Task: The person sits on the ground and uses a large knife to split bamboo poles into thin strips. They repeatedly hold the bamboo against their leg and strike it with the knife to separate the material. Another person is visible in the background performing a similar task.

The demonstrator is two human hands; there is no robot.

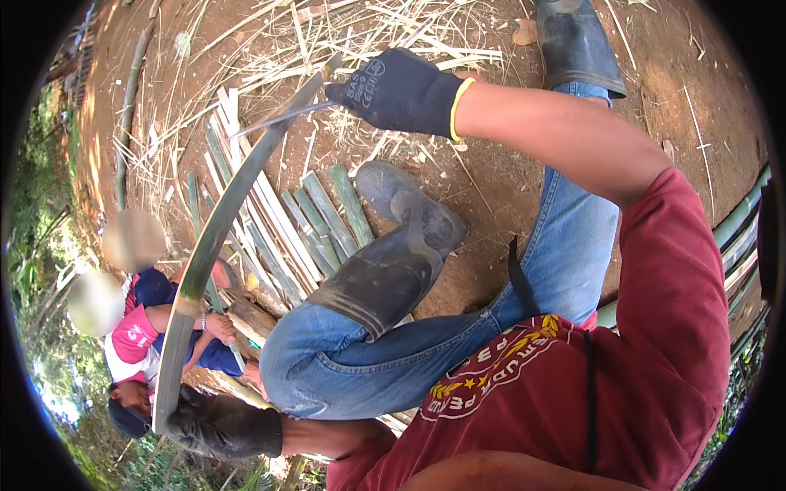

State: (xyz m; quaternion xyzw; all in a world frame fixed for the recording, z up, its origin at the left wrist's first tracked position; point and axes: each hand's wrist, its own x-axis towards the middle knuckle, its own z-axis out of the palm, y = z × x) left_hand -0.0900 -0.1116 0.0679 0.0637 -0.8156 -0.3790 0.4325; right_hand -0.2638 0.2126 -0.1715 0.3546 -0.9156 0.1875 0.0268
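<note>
A long, curved green bamboo strip runs slantwise from the top middle to the lower left. Its lower end is gripped by my left hand, in a dark glove, closed at the strip's edge. My right hand, in a dark glove with a yellow cuff, is closed round the handle of a knife, which the fingers hide. The thin knife blade crosses the strip near its upper end, seemingly touching it. My bent knee in blue jeans lies beside the strip.
Split bamboo pieces lie in a row on the brown soil beyond my rubber boot. Pale shavings litter the ground at the top. Other people sit at the left, one in a pink and white shirt. Bamboo poles lie at the right.
</note>
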